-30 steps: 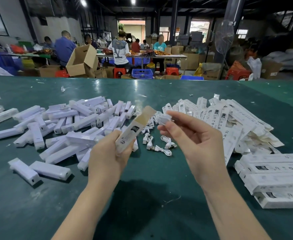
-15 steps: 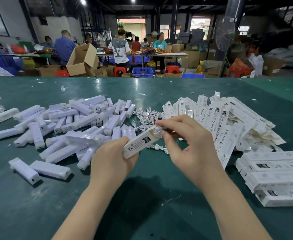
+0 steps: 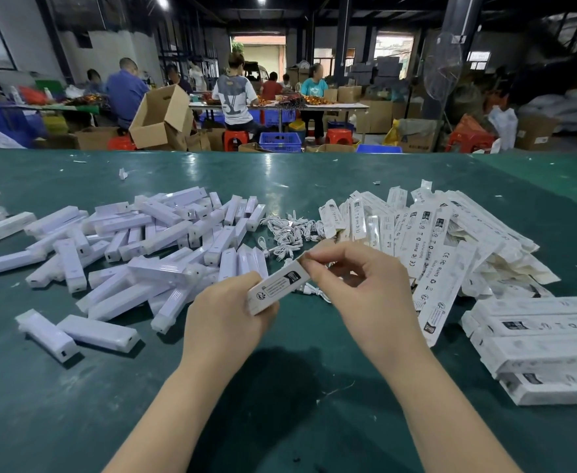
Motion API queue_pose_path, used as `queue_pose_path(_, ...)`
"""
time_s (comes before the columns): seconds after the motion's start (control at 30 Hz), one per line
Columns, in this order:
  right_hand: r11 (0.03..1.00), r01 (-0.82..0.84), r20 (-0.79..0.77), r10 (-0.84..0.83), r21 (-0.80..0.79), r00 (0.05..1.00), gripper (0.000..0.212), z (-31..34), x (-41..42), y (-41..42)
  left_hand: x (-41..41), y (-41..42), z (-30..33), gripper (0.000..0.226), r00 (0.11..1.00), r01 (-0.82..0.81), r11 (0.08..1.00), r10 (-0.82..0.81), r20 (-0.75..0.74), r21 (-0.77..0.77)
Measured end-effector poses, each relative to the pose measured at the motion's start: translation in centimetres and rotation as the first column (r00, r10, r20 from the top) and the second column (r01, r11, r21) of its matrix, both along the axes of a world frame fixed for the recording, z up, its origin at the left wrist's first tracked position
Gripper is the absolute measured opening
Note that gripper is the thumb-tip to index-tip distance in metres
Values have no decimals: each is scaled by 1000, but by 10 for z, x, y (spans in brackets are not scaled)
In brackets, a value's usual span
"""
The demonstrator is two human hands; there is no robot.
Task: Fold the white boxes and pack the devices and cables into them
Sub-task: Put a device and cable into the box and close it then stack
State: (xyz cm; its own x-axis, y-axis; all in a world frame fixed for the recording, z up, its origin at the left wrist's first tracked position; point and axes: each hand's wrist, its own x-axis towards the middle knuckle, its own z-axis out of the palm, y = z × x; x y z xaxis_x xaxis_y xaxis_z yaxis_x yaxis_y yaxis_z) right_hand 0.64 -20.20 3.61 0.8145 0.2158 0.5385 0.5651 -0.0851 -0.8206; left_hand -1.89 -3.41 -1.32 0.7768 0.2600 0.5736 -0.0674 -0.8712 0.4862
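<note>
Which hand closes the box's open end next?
Right. The right hand already pinches the far end of the white box, while the left hand grips its near end, steadying it.

Two hands, one held box

You hold one white box tilted, its far end up to the right. Devices lie heaped at your left, cables tangled in the middle, flat boxes fanned right, with folded boxes stacked nearest.
</note>
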Motion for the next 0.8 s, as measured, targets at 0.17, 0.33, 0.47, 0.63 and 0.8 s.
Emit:
queue_pose_path(0.17,998,-2,19,3,-65,1000,16,-3,1,4,1,0,-3,27,1000,3,996,-4,-9,-91)
queue_pose_path(0.33,996,-33,-13,34,85,999,28,-3,0,3,1,-3,-4,30,998,55,976,-48,37,-212)
queue_pose_path(0.47,993,12,29,-16,116,999,33,-8,1,6,1,-4,-5,27,997,60,973,-49,53,-222)
queue_pose_path(0.63,991,-36,-49,43,130,998,30,-7,3,6,1,1,-2,27,999,40,989,-40,6,-140)
queue_pose_path(0.8,971,-164,-62,177,172,982,34,-7,3,6,1,-1,-3,27,995,97,978,-93,27,-185)
